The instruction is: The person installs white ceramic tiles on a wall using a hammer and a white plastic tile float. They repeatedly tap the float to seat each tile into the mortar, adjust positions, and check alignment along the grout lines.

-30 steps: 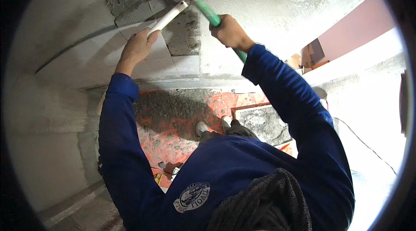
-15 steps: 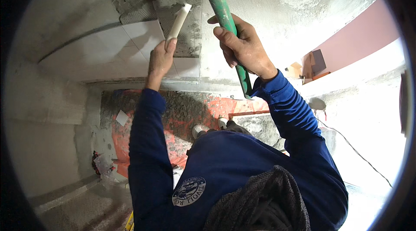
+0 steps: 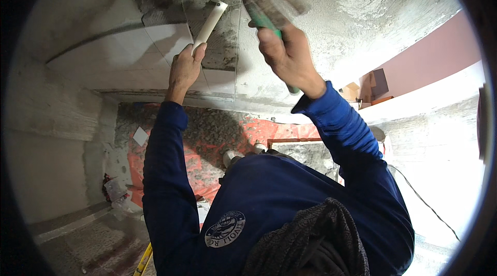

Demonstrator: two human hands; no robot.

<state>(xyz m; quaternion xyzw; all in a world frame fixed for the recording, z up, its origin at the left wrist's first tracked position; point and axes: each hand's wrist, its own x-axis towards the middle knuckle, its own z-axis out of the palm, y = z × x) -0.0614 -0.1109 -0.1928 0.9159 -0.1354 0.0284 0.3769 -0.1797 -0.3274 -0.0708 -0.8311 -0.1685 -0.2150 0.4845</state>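
My right hand (image 3: 292,58) is wrapped round the green handle of a claw hammer (image 3: 264,16), raised in front of the rough wall. Motion smears the hammer's head. To the left, my left hand (image 3: 185,69) grips a pale, straight stick (image 3: 211,23) by its lower end. The stick slants up and to the right, with a small dark spot at its top end. Behind it is a patch of grey, ridged mortar (image 3: 220,56) on the wall. White wall tiles (image 3: 168,40) border this patch below and to the left.
Mortar crumbs cover a red sheet (image 3: 194,164) on the floor round my feet. A loose white tile piece (image 3: 140,136) lies on its left. Boxes (image 3: 370,87) stand on a ledge at right, above a dark cable (image 3: 424,198). A yellow bar (image 3: 143,260) shows at lower left.
The hammer has tilted and now blurs with motion, its handle foreshortened. My left hand and the stick have shifted slightly left in the picture, and the whole view has moved a little.
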